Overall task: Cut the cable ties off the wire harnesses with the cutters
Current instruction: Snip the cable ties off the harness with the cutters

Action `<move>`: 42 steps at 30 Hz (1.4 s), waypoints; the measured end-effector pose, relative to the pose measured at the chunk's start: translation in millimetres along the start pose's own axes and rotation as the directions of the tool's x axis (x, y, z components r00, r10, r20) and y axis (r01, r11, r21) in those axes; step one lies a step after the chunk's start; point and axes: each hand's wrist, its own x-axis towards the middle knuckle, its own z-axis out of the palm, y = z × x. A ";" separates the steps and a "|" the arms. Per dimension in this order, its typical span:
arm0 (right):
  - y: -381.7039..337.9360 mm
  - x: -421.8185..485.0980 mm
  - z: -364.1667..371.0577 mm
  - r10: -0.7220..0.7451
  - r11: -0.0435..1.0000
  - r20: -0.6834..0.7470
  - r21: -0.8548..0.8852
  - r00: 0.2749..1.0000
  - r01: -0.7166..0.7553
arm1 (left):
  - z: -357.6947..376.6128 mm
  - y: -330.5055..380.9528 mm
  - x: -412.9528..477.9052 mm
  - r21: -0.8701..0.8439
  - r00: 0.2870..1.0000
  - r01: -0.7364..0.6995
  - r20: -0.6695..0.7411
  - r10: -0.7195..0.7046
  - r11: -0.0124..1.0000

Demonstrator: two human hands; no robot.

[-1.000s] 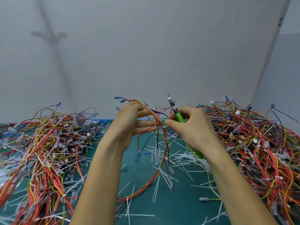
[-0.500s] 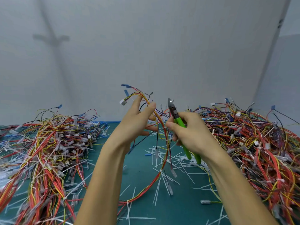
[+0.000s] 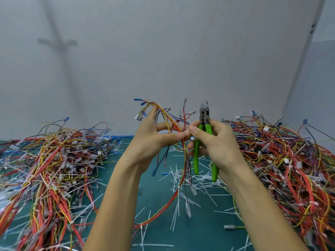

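Observation:
I hold one wire harness (image 3: 178, 180) of red, yellow and black wires up over the green mat. My left hand (image 3: 154, 140) pinches its upper part, and the wires arch over my fingers and hang down to the mat. A white cable tie (image 3: 178, 187) still wraps the hanging part lower down. My right hand (image 3: 215, 142) grips the green-handled cutters (image 3: 204, 138) upright, jaws pointing up and nearly closed. My right thumb tip touches my left fingertips at the wires.
A large heap of harnesses (image 3: 52, 169) lies on the left of the green mat (image 3: 159, 230), another heap (image 3: 284, 163) on the right. Cut white cable ties (image 3: 192, 180) litter the mat between them. A grey wall stands behind.
Both hands rose and came together. The cutters swung from tilted left to upright. My left fingers, spread half a second ago, now pinch the wires against my right thumb.

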 end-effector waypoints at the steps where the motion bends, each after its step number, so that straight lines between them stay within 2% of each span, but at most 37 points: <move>1: -0.1 0.4 0.2 -0.003 1.000 -0.010 0.002 1.000 0.003 | 0.7 -1.9 1.1 -0.024 1.000 0.000 -0.016 0.000 1.000; 4: 0.1 0.4 0.1 -0.003 1.000 -0.016 -0.006 1.000 0.003 | 0.9 -7.6 4.6 -0.059 0.998 -0.008 -0.055 0.005 0.998; 10: -1.6 -0.8 0.6 0.006 1.000 -0.036 -0.006 0.999 -0.006 | 3.1 -10.1 4.7 -0.048 0.998 -0.027 0.049 0.029 0.998; 14: -4.1 -2.0 0.5 -0.006 1.000 -0.042 -0.030 0.999 0.004 | 4.5 -6.4 4.6 -0.009 0.997 -0.074 -0.007 0.074 0.997; 19: -6.5 -2.5 0.5 -0.015 0.998 -0.037 -0.053 0.999 0.013 | 7.6 -8.7 4.6 0.156 0.996 -0.073 -0.036 0.080 0.985; 23: -6.9 -0.1 -0.9 0.018 0.997 -0.077 -0.070 0.997 -0.023 | 8.2 -9.2 6.4 0.121 0.981 -0.138 -0.120 0.152 0.983; 25: -6.8 1.4 -1.6 -0.017 0.989 -0.111 -0.151 0.994 0.000 | 6.4 -7.7 5.7 0.093 0.971 -0.147 -0.176 0.161 0.985; 27: -6.4 1.5 -2.0 -0.107 0.958 -0.145 -0.280 0.984 0.062 | 4.6 -7.3 5.7 0.057 0.965 -0.137 -0.217 0.146 0.989; 29: -7.9 0.2 -3.5 -0.184 0.911 -0.118 -0.392 0.976 0.124 | 3.3 -7.1 5.7 0.055 0.962 -0.127 -0.237 0.136 0.990; 32: -11.3 -2.1 -5.2 -0.102 0.869 0.053 -0.482 0.993 0.115 | 3.9 -7.8 5.6 0.061 0.965 -0.117 -0.228 0.128 0.991; 34: -9.6 -3.3 -3.7 -0.066 0.760 0.138 -0.634 0.988 0.139 | 4.9 -8.5 6.6 0.073 0.967 -0.115 -0.221 0.129 0.991; 37: -5.5 -5.6 0.1 -0.063 0.631 0.159 -0.759 0.985 0.163 | 5.7 -9.2 8.1 0.115 0.967 -0.119 -0.213 0.142 0.986; 42: -0.9 -4.4 -1.2 -0.039 0.598 0.145 -0.789 0.989 0.139 | 5.1 -10.1 7.5 0.135 0.968 -0.108 -0.212 0.136 0.985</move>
